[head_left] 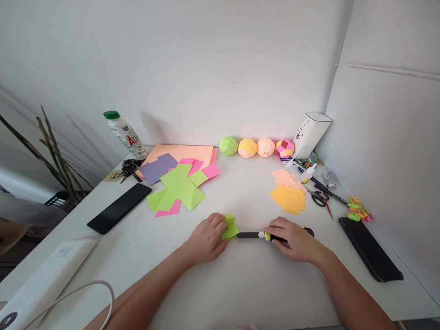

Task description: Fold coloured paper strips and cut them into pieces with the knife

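My left hand (206, 238) rests on the white table (240, 284) with its fingers closed on a small folded green paper (229, 227). My right hand (292, 238) grips a black utility knife (254, 235) with a yellow-green collar; its tip points left toward the green paper. The two hands lie near the table's front middle, about a hand's width apart.
Loose green, pink, purple and peach sheets (178, 183) lie at back left, orange squares (288, 197) at right. Several paper balls (256, 147) line the wall. Scissors (319, 198), pens, a glue bottle, two phones (118, 208) (369, 247), a bottle (125, 134), keys and a white box (311, 133) stand around.
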Tool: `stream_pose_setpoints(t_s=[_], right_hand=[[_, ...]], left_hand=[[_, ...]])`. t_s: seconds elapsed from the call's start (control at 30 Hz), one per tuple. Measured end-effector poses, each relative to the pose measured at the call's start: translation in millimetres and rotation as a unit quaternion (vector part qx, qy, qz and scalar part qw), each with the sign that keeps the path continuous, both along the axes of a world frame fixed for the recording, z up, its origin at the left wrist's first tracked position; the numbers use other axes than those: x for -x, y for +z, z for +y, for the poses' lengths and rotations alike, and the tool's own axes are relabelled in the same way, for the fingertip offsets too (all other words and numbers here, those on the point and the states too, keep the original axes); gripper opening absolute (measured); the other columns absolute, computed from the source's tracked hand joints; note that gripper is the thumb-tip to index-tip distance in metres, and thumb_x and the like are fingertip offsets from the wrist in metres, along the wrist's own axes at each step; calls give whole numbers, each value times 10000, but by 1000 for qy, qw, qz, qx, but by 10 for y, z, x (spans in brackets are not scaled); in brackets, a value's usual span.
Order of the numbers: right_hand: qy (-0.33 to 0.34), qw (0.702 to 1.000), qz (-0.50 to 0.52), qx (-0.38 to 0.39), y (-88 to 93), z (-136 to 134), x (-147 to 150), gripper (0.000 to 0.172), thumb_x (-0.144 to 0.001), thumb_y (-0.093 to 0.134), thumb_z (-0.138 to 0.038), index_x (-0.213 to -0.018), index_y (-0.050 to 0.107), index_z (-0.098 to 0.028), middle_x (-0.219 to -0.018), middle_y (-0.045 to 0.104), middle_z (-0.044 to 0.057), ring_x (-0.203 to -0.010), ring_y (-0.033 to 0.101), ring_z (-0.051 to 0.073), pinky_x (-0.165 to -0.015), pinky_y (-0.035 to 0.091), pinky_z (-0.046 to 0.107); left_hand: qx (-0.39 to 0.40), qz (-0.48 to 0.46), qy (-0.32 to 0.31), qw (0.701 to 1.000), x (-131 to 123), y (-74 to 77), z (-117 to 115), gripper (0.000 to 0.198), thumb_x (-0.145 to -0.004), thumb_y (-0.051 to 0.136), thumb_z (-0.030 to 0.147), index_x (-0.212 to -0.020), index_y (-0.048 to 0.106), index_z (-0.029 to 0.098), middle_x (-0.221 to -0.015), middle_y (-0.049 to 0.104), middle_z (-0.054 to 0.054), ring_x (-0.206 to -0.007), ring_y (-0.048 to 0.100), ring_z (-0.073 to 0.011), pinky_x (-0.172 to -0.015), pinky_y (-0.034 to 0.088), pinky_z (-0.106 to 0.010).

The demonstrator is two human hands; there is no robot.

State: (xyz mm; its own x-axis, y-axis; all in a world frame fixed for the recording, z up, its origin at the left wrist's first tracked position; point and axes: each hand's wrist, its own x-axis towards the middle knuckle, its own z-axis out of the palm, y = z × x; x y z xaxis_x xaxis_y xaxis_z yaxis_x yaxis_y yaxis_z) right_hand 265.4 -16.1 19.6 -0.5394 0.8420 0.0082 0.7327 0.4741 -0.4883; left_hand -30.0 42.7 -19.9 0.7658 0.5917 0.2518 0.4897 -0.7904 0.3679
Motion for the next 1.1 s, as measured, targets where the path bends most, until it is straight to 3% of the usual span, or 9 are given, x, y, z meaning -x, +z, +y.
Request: stream_pose_setpoints(t_s=[1.1], right_hand=[[28,999,-8,21,23,-28,108,427,-810,480,-84,-1195,611,-216,-980,620,84,-917,532,213,-783,494,350]], left_hand=[[-18,-9,-1,1000,5,-43,9,203,-772,468,153,-972,505,145,-1010,535,-132,-966,500,-267,-758,508,-398]])
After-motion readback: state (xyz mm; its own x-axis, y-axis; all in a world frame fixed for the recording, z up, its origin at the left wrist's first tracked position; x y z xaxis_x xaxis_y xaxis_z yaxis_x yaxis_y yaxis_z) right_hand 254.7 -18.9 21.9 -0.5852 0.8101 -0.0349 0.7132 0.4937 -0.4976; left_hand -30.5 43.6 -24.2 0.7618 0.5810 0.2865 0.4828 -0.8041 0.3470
